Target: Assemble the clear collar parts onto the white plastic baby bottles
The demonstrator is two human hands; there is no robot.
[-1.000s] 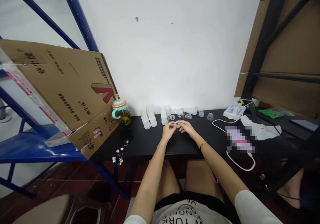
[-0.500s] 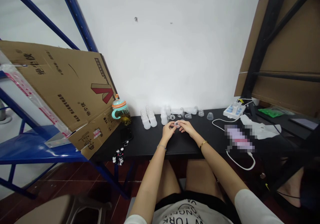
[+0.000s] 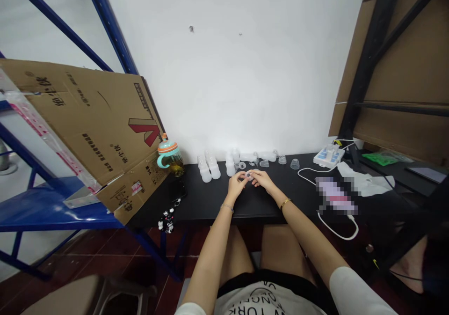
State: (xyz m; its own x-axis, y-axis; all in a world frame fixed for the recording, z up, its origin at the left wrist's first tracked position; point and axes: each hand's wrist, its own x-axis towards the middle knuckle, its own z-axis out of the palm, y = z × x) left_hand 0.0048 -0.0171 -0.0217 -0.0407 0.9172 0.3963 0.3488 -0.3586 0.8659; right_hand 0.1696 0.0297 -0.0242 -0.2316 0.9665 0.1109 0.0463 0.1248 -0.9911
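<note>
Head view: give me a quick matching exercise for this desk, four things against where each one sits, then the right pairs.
Things:
1. Small clear plastic piece
2. Teal-handled cup
3. Translucent bottles
4. White plug-in unit

Places:
A. Far right of the black desk, a white cable leading from it
B. Between the fingers of the left hand and right hand
C. Beside the cardboard box
D. Along the desk's back edge, beyond and left of the hands

Pairs: 1-B, 2-C, 3-D, 4-A
</note>
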